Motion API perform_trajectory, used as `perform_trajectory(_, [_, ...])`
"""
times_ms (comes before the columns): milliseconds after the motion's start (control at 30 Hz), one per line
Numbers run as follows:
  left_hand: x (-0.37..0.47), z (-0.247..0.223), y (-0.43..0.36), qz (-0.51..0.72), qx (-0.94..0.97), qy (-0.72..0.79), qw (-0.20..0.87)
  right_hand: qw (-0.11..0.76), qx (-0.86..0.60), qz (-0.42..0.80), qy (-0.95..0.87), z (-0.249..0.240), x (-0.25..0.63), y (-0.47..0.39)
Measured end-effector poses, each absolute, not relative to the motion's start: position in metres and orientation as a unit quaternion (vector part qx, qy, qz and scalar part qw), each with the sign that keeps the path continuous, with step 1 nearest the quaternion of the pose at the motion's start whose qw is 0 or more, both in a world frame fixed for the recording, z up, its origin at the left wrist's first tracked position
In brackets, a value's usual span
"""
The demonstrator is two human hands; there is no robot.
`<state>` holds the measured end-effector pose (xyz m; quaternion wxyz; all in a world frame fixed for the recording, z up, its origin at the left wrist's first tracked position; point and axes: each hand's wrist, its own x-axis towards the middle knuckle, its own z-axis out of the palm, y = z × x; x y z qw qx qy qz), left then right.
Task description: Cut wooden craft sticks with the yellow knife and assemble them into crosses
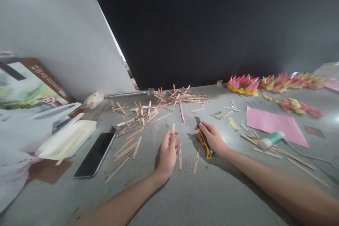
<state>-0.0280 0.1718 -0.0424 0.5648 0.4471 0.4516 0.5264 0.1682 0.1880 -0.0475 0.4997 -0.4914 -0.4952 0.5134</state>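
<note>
My left hand (169,152) pinches a wooden craft stick (173,128), whose rounded end points up and away from me. To its right, my right hand (211,137) is wrapped around a yellow and black utility knife (203,140) with the blade end (197,120) pointing forward. Between and below the hands lie two craft sticks with dark marks or cuts, one (180,157) beside my left hand and another (196,160) slanting near the knife. Just beyond them is a red and white patterned strip (181,112).
Piled craft sticks (188,97) lie at the back. On the left are a phone (95,154), a pale paper tray (79,139) and a plastic bag (16,155). Pink paper (275,125), a green and white tube (272,140), a cable (304,153) and folded paper pieces (243,85) occupy the right.
</note>
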Motion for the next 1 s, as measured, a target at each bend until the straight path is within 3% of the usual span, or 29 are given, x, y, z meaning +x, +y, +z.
perform_trajectory(700, [-0.026,-0.049,0.192,0.521,0.410,0.466,0.586,0.498,-0.492,0.481,-0.527,-0.048,0.171,0.189])
perform_trajectory(767, [-0.024,-0.046,0.203,0.499,0.411,0.467,0.603,0.510,-0.509,0.437,-0.539,-0.042,0.178,0.190])
perform_trajectory(867, [-0.018,-0.041,0.221,0.475,0.424,0.455,0.622,0.508,-0.520,0.277,-0.628,-0.033,0.194,0.195])
perform_trajectory(1000, [-0.008,-0.039,0.238,0.480,0.443,0.428,0.625,0.362,-0.452,0.042,-0.814,-0.033,0.216,0.203])
